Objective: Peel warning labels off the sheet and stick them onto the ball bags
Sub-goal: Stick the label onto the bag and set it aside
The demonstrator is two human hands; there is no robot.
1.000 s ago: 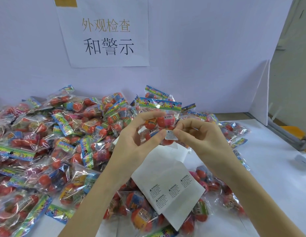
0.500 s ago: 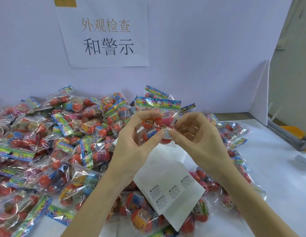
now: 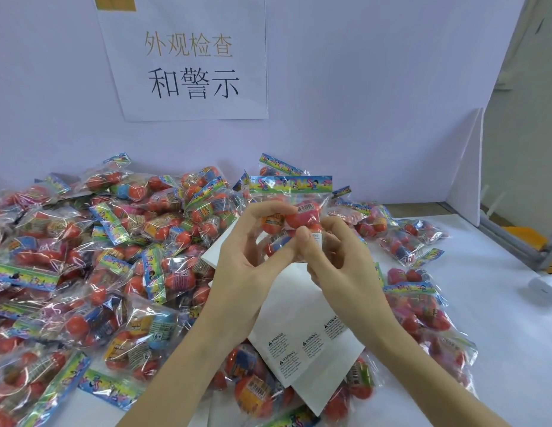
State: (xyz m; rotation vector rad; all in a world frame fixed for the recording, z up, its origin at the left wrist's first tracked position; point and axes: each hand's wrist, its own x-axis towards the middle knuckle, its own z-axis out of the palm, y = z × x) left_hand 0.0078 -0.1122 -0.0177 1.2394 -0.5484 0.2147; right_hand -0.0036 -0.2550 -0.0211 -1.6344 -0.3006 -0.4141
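A small white warning label (image 3: 315, 239) sits against the clear front of a ball bag (image 3: 294, 208) held up over the worktop (image 3: 490, 318), in front of the person's chest. The right hand (image 3: 336, 260) presses its thumb on the label, fingers curled behind the plastic. The left hand (image 3: 250, 257) grips the same bag from the other side, thumb in front, fingers bent round the orange and pink balls inside. The bag's colourful header strip stands upright above both hands.

Just below the hands lies the label sheet (image 3: 299, 328), white, with 4 printed warning labels showing near its lower edge, resting on other bags. A big heap of bags (image 3: 83, 272) spreads left, with fewer on the right. A paper sign (image 3: 191, 57) with Chinese characters hangs on the pale wall behind.
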